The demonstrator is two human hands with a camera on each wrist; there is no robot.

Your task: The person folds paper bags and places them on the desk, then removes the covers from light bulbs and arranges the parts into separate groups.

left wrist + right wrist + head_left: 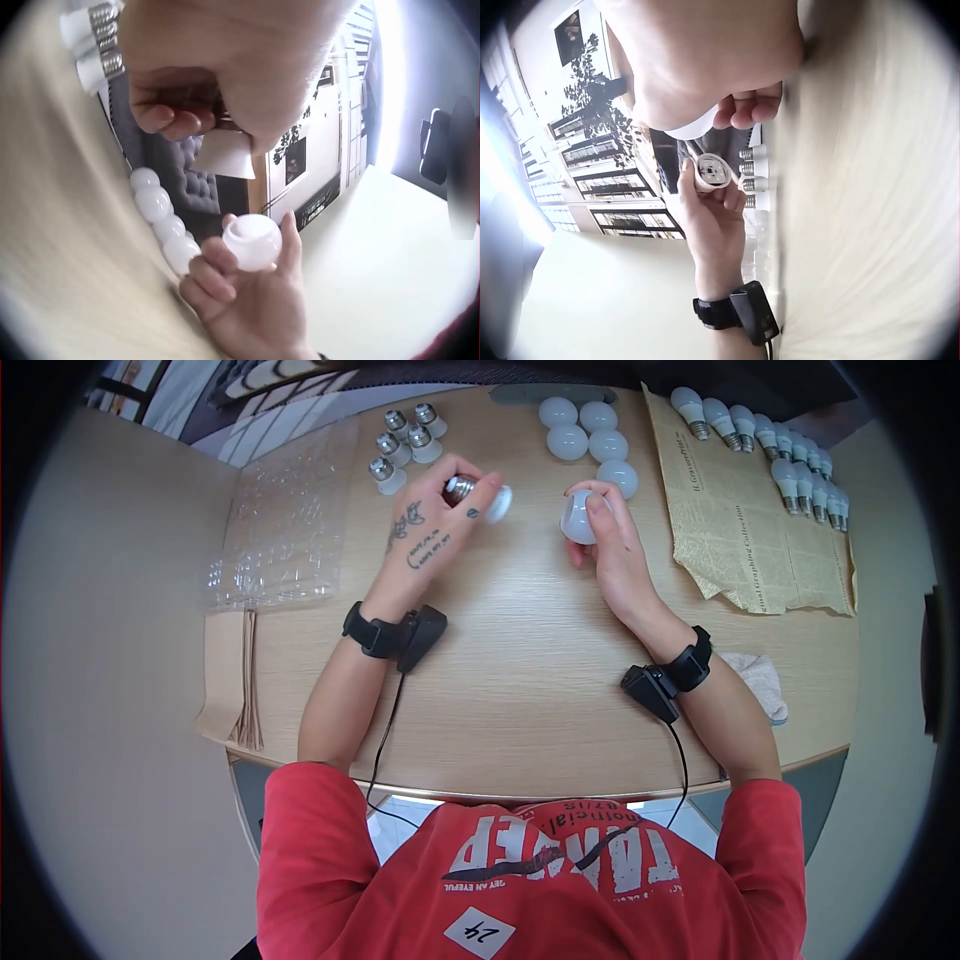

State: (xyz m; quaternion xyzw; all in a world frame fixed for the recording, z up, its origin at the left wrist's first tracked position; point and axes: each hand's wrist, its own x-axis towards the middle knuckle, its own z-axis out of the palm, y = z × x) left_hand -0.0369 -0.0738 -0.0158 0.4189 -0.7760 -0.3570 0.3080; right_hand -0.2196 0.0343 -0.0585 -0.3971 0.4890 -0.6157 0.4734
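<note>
My left hand (432, 525) grips a light bulb base (497, 506) by its metal screw end. The white flared end points toward the right hand. In the right wrist view, the open face of this bulb base (712, 172) shows a round board with small LEDs. My right hand (620, 555) holds a round white bulb cover (577, 518) between thumb and fingers. Its round opening shows in the left wrist view, where the cover (255, 244) sits above the right palm. A gap separates the two parts, both held above the table (510, 660).
Several bulb bases (400, 445) stand at the back left, and several white covers (598, 448) at the back middle. Assembled bulbs (788, 482) lie on printed brown paper (735, 550) at right. Clear plastic packaging (280, 530), folded brown paper (235, 675) and a cloth (760, 685) lie nearby.
</note>
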